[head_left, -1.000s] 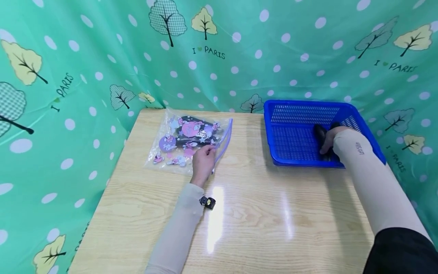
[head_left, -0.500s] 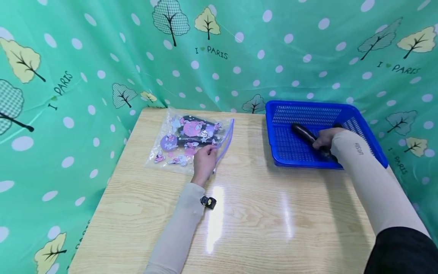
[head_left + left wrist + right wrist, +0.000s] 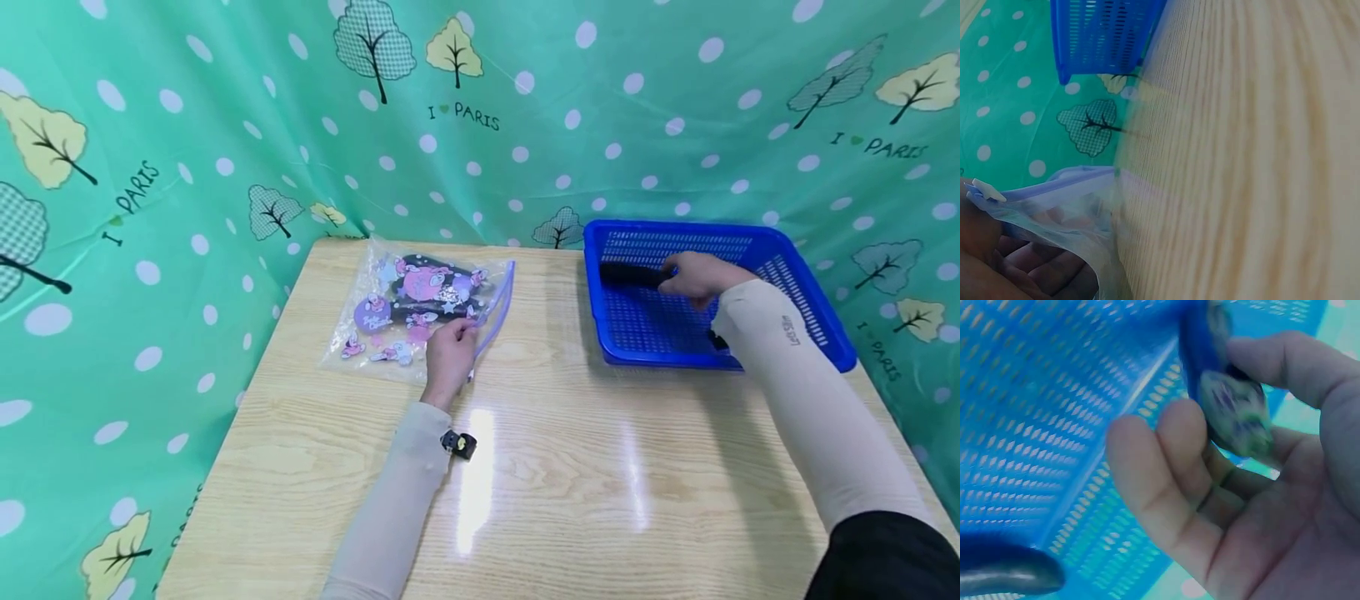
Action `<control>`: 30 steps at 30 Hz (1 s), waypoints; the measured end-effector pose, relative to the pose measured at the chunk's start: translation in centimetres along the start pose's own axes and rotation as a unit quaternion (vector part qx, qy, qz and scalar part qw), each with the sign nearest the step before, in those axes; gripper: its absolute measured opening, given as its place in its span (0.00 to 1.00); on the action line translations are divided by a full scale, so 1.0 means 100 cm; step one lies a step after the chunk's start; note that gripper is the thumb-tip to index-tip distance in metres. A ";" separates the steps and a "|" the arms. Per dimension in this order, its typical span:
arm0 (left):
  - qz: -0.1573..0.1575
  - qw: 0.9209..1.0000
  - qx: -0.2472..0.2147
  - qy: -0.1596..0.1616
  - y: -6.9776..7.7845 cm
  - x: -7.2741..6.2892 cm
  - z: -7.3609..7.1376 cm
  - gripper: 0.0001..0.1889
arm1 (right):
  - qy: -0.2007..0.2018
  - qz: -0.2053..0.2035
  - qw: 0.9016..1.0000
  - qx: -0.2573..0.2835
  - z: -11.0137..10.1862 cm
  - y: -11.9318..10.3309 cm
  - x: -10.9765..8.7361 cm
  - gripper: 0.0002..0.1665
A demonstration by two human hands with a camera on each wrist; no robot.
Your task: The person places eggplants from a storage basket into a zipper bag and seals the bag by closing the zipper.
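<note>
My left hand (image 3: pixel 448 360) pinches the purple zip edge of a clear printed zipper bag (image 3: pixel 341 337), which lies flat on the table. Two long dark things (image 3: pixel 450 308) show through its plastic. In the left wrist view, the bag's mouth gapes slightly near a white slider (image 3: pixel 988 189). Over the blue basket, my right hand (image 3: pixel 701 277) grips a dark purple eggplant (image 3: pixel 630 274) by its stem end. The green cap of that eggplant (image 3: pixel 1235 415) sits between thumb and fingers in the right wrist view. Another eggplant (image 3: pixel 1010 573) lies lower left in the basket.
The blue plastic basket (image 3: pixel 588 292) with slotted walls stands at the table's back right. Behind and beside the wooden table (image 3: pixel 555 467) hangs a green dotted curtain (image 3: pixel 480 183). Bare tabletop shows between bag and basket.
My right hand has moved left and toward the basket's back, and the eggplant in it has swung to lie nearly level along the back left. My left hand keeps its hold on the bag.
</note>
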State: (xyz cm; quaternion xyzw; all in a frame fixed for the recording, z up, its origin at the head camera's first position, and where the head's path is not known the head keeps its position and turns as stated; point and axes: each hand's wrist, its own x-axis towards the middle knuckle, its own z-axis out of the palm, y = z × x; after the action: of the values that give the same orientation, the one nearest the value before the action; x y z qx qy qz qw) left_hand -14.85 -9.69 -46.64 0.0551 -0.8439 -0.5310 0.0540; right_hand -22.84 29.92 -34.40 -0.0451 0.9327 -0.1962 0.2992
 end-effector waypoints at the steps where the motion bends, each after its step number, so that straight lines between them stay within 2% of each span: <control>1: 0.002 1.000 -0.001 0.001 0.000 0.000 0.000 0.08 | 0.013 -0.003 1.000 -0.008 -0.001 -0.003 -0.001 0.36; 4: 0.006 1.000 -0.001 0.005 0.000 -0.001 0.001 0.08 | 0.055 -0.010 0.998 -0.002 -0.002 -0.011 -0.003 0.37; 7: 0.010 1.000 0.000 0.012 0.002 -0.001 0.001 0.08 | 0.102 -0.012 0.994 0.029 -0.001 -0.020 -0.002 0.39; 10: 0.014 1.000 0.004 0.014 0.002 0.000 0.001 0.09 | 0.129 -0.003 0.990 0.060 0.002 -0.026 0.001 0.41; 14: 0.012 1.000 0.009 0.010 0.001 0.000 0.002 0.09 | 0.130 0.018 0.989 0.071 0.007 -0.029 0.005 0.43; 19: 0.009 1.000 0.001 0.008 -0.001 -0.002 0.002 0.09 | 0.136 0.022 0.986 0.090 0.015 -0.031 0.009 0.26; 21: 0.008 1.000 -0.008 0.008 -0.001 -0.001 0.002 0.09 | 0.145 0.020 0.985 0.096 0.017 -0.033 0.009 0.23; 25: 0.005 1.000 -0.019 0.007 -0.001 -0.001 0.002 0.09 | 0.161 0.010 0.982 0.093 0.018 -0.037 0.009 0.21; 30: 0.000 1.000 -0.025 0.005 0.002 -0.001 0.001 0.09 | 0.159 0.001 0.983 0.088 0.016 -0.039 0.009 0.23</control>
State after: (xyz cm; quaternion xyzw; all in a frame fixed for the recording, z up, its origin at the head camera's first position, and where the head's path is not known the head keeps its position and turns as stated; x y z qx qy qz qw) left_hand -14.77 -9.53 -46.53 0.0568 -0.8301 -0.5514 0.0594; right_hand -22.76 25.64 -34.56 0.0141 0.9477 -0.2817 0.1496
